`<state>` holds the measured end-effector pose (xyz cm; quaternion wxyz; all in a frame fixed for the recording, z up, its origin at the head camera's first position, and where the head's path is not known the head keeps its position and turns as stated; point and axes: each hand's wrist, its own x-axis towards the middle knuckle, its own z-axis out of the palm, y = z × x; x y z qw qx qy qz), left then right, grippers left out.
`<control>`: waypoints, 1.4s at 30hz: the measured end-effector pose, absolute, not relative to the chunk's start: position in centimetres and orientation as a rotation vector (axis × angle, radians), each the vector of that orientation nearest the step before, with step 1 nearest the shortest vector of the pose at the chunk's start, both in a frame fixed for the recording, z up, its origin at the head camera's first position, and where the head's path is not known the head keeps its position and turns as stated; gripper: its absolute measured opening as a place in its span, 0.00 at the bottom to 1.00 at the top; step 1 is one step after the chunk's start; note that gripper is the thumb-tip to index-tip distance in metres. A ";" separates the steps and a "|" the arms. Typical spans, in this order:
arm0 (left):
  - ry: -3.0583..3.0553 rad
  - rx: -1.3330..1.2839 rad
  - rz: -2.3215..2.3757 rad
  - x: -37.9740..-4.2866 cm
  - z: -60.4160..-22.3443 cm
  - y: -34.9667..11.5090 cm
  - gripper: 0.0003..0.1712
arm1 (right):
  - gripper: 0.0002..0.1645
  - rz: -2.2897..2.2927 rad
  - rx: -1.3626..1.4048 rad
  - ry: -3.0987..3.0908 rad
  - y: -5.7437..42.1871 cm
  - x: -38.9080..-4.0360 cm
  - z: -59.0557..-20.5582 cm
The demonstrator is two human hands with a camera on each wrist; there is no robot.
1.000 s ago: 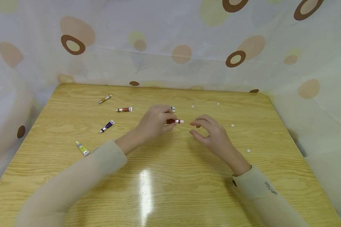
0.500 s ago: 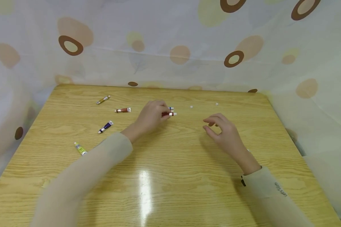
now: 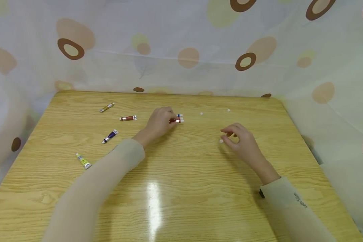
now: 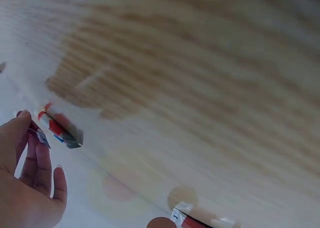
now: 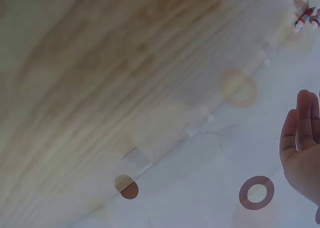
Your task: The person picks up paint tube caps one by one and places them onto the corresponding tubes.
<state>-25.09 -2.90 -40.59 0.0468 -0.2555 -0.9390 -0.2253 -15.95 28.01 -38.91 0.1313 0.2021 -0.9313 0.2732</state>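
Note:
My left hand (image 3: 158,121) pinches a dark red paint tube (image 3: 177,121) near the back of the table, its white cap pointing right. Right beside it lie a blue-banded paint tube (image 3: 179,115) and another with a red band, partly hidden behind the fingers. In the left wrist view, thumb and fingertips hold the tube's end (image 4: 41,135) close to the neighbouring tubes (image 4: 61,127). Over the right half of the table my right hand (image 3: 242,139) hovers with relaxed fingers, thumb and forefinger apart. A small white piece (image 3: 221,141) shows just below its thumb tip.
On the left lie several more paint tubes: gold (image 3: 107,107), reddish brown (image 3: 128,118), dark purple (image 3: 110,136) and yellow-green (image 3: 83,161). Small white pieces rest at the back, one at centre right (image 3: 201,113) and another farther right (image 3: 228,110). A spotted curtain (image 3: 169,43) surrounds the table's far edge.
My left hand has carried the dark red tube back and left, beside the other tubes. My right hand has moved right, and a white piece now shows below its thumb.

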 end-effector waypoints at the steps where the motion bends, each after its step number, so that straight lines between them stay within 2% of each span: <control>1: -2.870 -0.777 -0.681 -25.1 -40.7 -2.9 0.11 | 0.12 0.796 0.580 -2.721 28.0 -16.0 -39.0; 20: -2.957 -0.766 -0.558 -25.7 -41.0 -2.6 0.12 | 0.23 0.870 0.455 -3.172 28.2 -16.9 -39.2; 42: -2.914 -0.799 -0.623 -25.7 -41.3 -2.8 0.10 | 0.09 0.719 0.551 -3.193 27.2 -17.6 -39.8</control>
